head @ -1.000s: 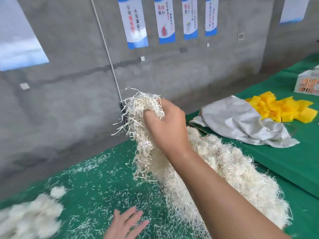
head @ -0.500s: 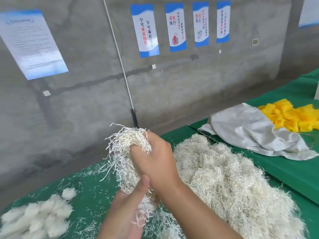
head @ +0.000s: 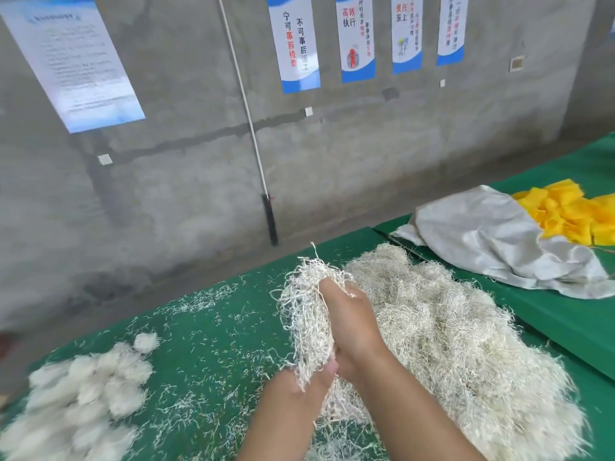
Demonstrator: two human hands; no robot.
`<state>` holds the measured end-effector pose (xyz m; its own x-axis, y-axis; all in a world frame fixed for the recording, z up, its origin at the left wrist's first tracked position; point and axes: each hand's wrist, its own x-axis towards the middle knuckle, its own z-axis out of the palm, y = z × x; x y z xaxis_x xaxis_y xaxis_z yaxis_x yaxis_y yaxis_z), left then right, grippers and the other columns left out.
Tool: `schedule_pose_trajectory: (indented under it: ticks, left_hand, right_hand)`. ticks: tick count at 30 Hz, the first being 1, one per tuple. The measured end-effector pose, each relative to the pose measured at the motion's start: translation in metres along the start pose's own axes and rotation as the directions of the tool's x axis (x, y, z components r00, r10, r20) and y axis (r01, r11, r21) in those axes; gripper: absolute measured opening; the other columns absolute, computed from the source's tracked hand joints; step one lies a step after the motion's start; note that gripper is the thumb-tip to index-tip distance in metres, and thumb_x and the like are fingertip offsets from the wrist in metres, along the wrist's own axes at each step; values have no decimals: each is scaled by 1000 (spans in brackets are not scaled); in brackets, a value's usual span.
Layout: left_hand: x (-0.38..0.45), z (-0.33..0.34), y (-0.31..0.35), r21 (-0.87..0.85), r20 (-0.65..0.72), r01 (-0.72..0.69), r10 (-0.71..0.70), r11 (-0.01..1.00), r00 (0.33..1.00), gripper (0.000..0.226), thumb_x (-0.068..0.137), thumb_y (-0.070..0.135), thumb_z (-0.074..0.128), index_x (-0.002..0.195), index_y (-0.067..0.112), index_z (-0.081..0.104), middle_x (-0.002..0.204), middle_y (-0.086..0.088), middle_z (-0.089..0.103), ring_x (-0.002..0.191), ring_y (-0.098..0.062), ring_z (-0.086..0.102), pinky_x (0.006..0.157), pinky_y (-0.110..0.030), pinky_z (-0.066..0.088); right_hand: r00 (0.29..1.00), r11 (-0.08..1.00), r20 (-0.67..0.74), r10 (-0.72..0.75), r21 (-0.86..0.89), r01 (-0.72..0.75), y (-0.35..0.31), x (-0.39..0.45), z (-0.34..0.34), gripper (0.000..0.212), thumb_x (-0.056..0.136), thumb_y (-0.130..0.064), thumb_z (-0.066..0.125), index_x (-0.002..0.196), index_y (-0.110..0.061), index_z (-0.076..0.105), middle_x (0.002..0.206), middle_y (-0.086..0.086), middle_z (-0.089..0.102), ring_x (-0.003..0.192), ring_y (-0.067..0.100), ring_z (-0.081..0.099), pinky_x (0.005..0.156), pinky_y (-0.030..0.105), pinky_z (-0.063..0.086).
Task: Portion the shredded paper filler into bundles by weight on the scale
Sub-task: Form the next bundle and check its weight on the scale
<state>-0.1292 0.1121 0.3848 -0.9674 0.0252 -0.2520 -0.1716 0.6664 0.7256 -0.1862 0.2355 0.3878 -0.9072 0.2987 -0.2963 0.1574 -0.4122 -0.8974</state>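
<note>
A handful of cream shredded paper filler (head: 307,311) hangs above the green table (head: 213,334). My right hand (head: 352,314) grips its upper part, and my left hand (head: 309,380) grips its lower end from below. Right of both hands lies the big loose heap of shredded paper (head: 466,354). At the near left sit several rounded white bundles (head: 76,400). No scale is in view.
Loose paper strands are scattered across the green cloth. A crumpled grey sack (head: 499,241) and a pile of yellow pieces (head: 572,214) lie at the back right. A white pole (head: 246,111) leans on the concrete wall beyond the table's far edge.
My right hand has lowered the handful from high above the table. My left hand rose from the table, took its lower end and now holds it closer under the right hand.
</note>
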Motion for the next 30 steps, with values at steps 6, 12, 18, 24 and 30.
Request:
schedule_pose_trajectory:
  ticks: [6,12,18,24,30]
  left_hand:
    - [14,16,-17,129,18,-95,94,987,995,61,93,78,43,108,21,59,111,0,66,89,-12,63,84,-32,52]
    - [9,19,-16,171,17,-182,181,968,983,42,99,66,46,77,31,38,69,5,54,52,-5,45,48,-26,32]
    - [5,17,-16,132,-13,-224,228,965,974,36,100,59,49,75,35,38,59,3,51,33,-4,40,35,-22,25]
    - [12,27,-21,157,-9,-248,252,956,968,53,101,57,48,129,14,61,62,5,51,33,-4,42,37,-29,27]
    - [17,38,-43,170,54,-238,232,956,971,35,102,53,47,94,22,60,66,8,52,41,-3,42,42,-22,33]
  right_hand:
    - [987,988,-64,149,43,-146,20,14,-13,80,81,-45,69,153,-22,41,150,3,45,134,36,45,99,56,44]
    - [980,979,-88,176,115,-165,28,23,-18,75,78,-49,72,144,-21,54,148,9,52,137,42,47,114,67,38]
    - [973,934,-29,229,289,-211,38,38,-18,82,80,-57,80,148,-20,56,155,14,53,144,43,46,117,71,35]
    - [956,904,4,294,323,-280,42,54,-26,75,89,-57,73,150,-18,55,157,17,51,143,46,47,116,69,37]
    - [958,939,-156,239,288,-188,46,48,-51,42,103,-43,61,132,-14,56,108,9,73,105,35,68,97,50,58]
